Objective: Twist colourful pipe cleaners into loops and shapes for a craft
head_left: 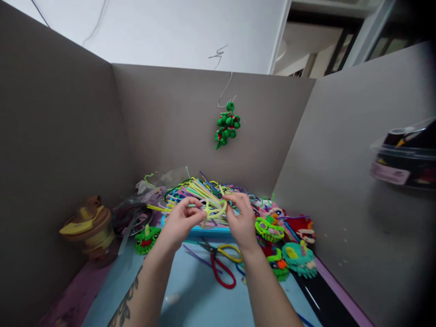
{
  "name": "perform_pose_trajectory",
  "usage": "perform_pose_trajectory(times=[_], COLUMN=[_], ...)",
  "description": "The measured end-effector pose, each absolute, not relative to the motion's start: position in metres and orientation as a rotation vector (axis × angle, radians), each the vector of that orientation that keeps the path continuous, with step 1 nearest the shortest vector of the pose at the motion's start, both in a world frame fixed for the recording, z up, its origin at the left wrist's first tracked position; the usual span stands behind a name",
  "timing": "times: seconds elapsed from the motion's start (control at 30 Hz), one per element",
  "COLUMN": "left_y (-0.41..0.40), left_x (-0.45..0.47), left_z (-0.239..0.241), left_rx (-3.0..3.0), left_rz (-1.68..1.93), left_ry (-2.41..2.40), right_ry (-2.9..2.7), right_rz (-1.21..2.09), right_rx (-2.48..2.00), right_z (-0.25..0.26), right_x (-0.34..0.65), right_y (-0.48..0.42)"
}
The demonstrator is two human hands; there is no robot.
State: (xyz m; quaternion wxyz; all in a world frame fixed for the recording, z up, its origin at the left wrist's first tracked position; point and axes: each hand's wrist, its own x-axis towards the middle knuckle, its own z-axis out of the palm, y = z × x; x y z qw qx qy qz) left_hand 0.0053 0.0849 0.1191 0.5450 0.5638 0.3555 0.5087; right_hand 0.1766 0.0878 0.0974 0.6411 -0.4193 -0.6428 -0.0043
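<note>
My left hand (182,222) and my right hand (241,220) are raised in the middle of the view, each closed in a pinch. Between them is a pale yellow pipe cleaner (215,211), bent into loops. My left fingertips grip its left end, where strands meet in a small bunch. The right thumb and fingers pinch the loop on the other side. Behind the hands lies a pile of colourful pipe cleaners (195,187) in a blue tray (211,233). Below the hands, scissors (223,271) with one red and one yellow handle rest on the table.
Grey partitions (190,118) enclose the blue tabletop (190,299). Fuzzy finished figures, including a teal one (299,259), crowd the right; a green one (147,239) sits left. A brown-and-yellow pot (97,231) stands far left. A green fuzzy ornament (228,122) hangs at the back.
</note>
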Motion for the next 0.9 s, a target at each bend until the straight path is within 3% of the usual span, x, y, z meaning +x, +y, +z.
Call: perform_pose_trajectory(times=[0.3, 0.57, 0.9], left_y=[0.085, 0.087, 0.084], left_x=[0.000, -0.002, -0.001], left_z=[0.122, 0.123, 0.123], left_rx=[1.333, 1.390, 1.440], left_rz=[1.232, 1.494, 1.408], left_ry=[0.870, 1.065, 0.992], right_ry=[-1.429, -1.468, -1.302], right_rz=[-0.087, -0.046, 0.529], right_rx=[-0.916, -0.893, -0.912], right_z=[0.102, 0.112, 0.112], right_x=[0.172, 0.161, 0.155], right_y=[0.082, 0.064, 0.065])
